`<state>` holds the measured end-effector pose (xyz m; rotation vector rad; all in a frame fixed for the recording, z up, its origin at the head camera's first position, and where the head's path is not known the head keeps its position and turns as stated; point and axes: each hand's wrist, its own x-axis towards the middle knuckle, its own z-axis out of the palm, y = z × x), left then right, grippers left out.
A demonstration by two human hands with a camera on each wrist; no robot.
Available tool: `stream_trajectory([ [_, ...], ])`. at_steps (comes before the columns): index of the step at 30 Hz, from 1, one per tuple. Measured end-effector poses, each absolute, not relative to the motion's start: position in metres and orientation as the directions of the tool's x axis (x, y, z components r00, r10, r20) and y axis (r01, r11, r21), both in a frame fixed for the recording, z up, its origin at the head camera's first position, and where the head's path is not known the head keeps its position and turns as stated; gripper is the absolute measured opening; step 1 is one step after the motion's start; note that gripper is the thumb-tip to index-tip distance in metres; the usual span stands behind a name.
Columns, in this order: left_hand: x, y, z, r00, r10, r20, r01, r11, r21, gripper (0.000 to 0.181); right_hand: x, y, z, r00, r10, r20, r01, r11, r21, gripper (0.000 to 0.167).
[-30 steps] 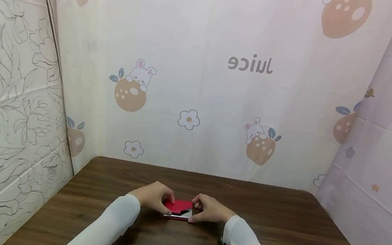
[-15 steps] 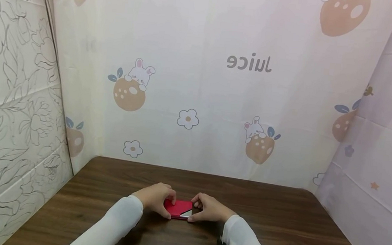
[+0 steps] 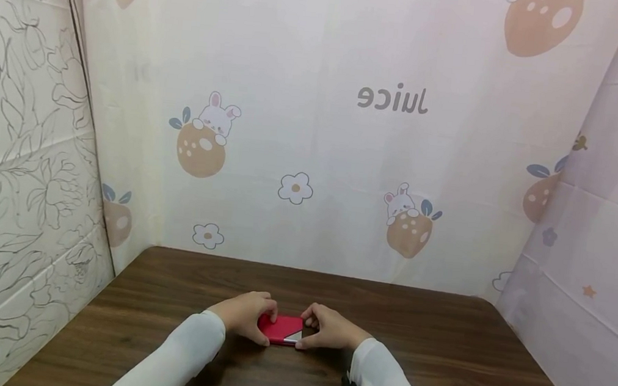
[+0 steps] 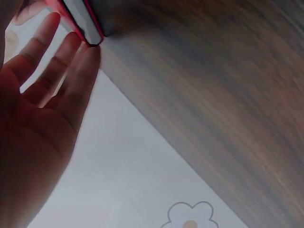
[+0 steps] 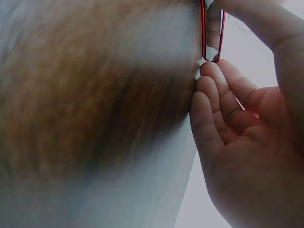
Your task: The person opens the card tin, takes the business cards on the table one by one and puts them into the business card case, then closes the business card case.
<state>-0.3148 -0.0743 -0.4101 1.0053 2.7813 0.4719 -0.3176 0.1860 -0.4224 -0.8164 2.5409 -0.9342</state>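
Observation:
A flat red card case [image 3: 282,325] with a silvery corner at its front right lies on the table between the hands. Its red flap lies flat. At the left end, my left hand [image 3: 245,315] pinches the case, thumb in front and fingers behind. My right hand [image 3: 332,330] grips the opposite end in the same way. In the left wrist view, the case's narrow silvery edge [image 4: 87,23] shows beside the left hand's fingertips [image 4: 93,51]. The right wrist view shows the case's shiny end [image 5: 213,31] framed in red, against the right hand's fingertips [image 5: 209,69].
A dark wood-grain table [image 3: 412,343] carries the case. Patterned cloth hangs behind the table's far edge [image 3: 302,271], with more cloth along the left side [image 3: 20,149] and right side [image 3: 608,244].
The case's red flap has come down flat over the front; the dark gap and raised silvery edge seen earlier are covered. My left hand has moved slightly right and toward me; the right hand stays put.

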Motion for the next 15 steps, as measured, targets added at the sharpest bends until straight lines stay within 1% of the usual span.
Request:
stream_trajectory([
  [3,-0.314,-0.075,-0.405,-0.769,0.635,-0.069,0.575,0.735,0.359,0.031,-0.318,0.187,-0.424,-0.788,-0.608,-0.099,-0.399,0.625,-0.671,0.051],
  [6,-0.315,-0.078,-0.399,-0.758,0.645,-0.093,0.570,0.725,0.387,0.029,-0.319,0.188,-0.424,-0.784,-0.613,-0.102,-0.397,0.621,-0.676,0.055],
  [11,-0.317,-0.086,-0.401,-0.742,0.665,-0.088,0.575,0.698,0.426,0.041,-0.321,0.190,-0.424,-0.766,-0.634,-0.107,-0.398,0.598,-0.695,0.064],
  [15,-0.318,-0.091,-0.404,-0.754,0.650,-0.093,0.550,0.702,0.452,0.046,-0.323,0.193,-0.426,-0.759,-0.640,-0.116,-0.385,0.585,-0.714,0.065],
])
